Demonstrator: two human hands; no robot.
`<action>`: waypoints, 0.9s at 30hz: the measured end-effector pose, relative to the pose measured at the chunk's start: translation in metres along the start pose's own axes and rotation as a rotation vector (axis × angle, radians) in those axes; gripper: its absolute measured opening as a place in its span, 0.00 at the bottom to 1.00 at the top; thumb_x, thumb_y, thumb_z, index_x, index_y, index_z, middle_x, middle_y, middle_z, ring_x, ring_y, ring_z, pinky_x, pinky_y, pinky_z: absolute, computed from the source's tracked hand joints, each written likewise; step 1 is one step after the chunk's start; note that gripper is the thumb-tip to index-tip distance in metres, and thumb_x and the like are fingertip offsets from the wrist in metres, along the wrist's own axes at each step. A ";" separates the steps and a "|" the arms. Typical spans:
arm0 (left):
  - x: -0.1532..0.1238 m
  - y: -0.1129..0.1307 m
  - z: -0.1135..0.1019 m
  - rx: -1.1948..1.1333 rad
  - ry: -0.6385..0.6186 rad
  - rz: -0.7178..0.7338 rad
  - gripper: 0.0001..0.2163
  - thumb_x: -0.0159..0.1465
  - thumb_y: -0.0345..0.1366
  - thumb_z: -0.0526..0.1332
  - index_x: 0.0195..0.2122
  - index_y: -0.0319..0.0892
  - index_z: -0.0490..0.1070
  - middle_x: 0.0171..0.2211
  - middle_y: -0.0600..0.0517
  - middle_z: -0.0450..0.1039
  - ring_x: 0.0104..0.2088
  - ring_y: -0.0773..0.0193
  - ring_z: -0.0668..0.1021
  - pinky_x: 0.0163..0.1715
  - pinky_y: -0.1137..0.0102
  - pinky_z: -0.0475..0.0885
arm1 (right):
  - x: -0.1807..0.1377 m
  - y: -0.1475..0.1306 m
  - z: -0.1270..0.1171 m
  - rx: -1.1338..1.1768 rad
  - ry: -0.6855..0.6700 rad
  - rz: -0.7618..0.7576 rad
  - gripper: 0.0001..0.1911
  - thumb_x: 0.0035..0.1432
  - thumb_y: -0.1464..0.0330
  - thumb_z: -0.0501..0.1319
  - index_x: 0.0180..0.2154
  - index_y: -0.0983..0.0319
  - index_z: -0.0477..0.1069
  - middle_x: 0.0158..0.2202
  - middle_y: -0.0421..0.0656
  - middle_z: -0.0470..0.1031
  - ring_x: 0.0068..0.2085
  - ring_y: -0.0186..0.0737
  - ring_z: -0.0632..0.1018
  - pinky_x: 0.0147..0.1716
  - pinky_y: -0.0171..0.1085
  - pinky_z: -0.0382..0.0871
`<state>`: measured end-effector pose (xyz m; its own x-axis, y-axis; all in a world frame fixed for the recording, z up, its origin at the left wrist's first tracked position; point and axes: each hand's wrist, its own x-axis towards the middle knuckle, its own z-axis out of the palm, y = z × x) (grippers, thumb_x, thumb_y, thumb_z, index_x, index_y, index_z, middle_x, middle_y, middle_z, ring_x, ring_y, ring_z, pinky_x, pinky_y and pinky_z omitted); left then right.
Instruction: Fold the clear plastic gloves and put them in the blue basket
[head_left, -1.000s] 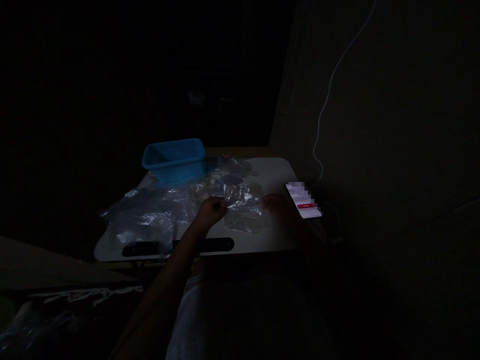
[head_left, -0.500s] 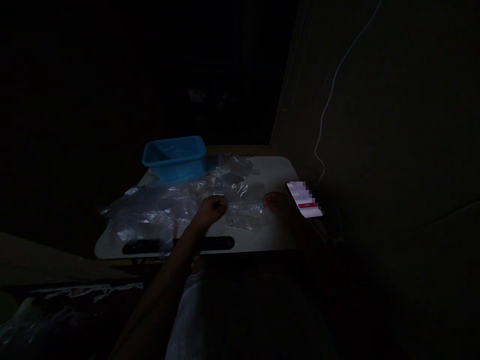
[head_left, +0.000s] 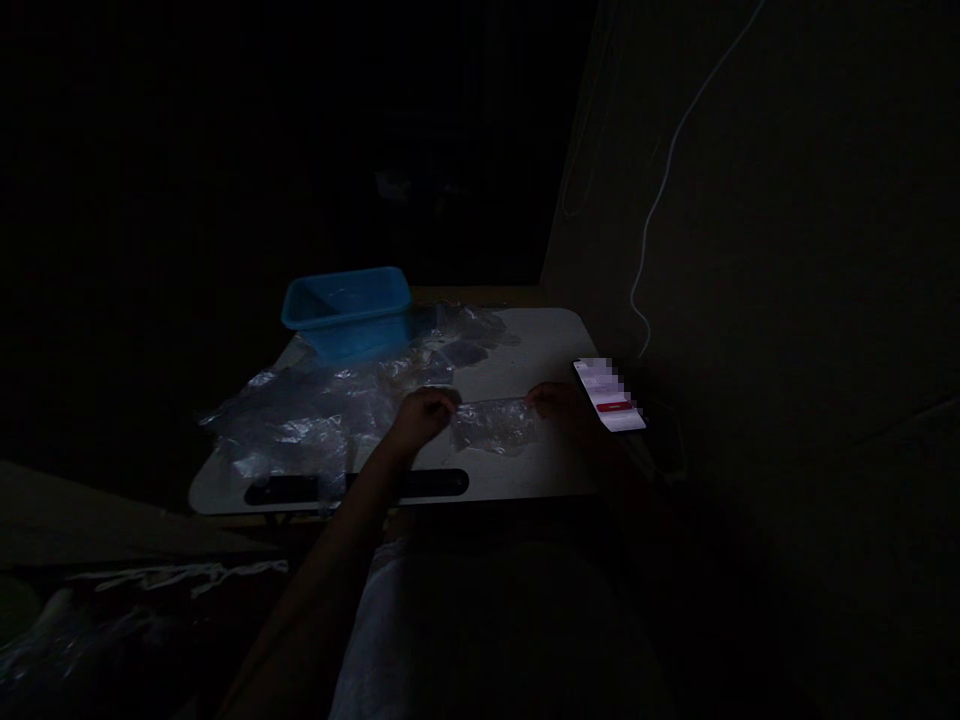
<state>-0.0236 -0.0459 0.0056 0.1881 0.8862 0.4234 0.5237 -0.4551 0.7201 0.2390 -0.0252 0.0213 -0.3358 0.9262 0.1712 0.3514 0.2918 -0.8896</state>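
Observation:
The scene is very dark. A small clear plastic bag [head_left: 491, 428] hangs stretched between my two hands above the white lap table [head_left: 525, 350]. My left hand [head_left: 421, 417] is closed in a pinch on the bag's left top corner. At the bag's right top corner, my right hand [head_left: 553, 401] is also closed on it, though its fingers are dim. A heap of clear plastic bags [head_left: 300, 420] lies left of my left hand. A blue plastic tub [head_left: 346, 308] stands at the table's far left.
A lit phone [head_left: 609, 395] rests at the table's right edge, just beyond my right hand. A white cable [head_left: 660, 200] runs down the wall on the right. A dark slot [head_left: 356, 487] runs along the table's near edge. More plastic lies on the floor at lower left.
The small bag, crumpled on the table a second ago, is now pulled flat between my hands. Both hands rose slightly and stayed apart.

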 end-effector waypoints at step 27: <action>-0.007 0.021 0.000 0.527 -0.169 0.226 0.18 0.57 0.37 0.54 0.49 0.41 0.67 0.49 0.46 0.68 0.48 0.56 0.69 0.47 0.59 0.63 | 0.003 0.005 0.007 0.027 0.080 0.036 0.09 0.42 0.69 0.58 0.30 0.62 0.71 0.26 0.40 0.72 0.28 0.35 0.73 0.26 0.32 0.65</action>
<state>-0.0135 -0.0614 0.0180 0.4498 0.7937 0.4095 0.7891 -0.5680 0.2341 0.2340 -0.0228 0.0145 -0.2519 0.9525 0.1710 0.3376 0.2521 -0.9069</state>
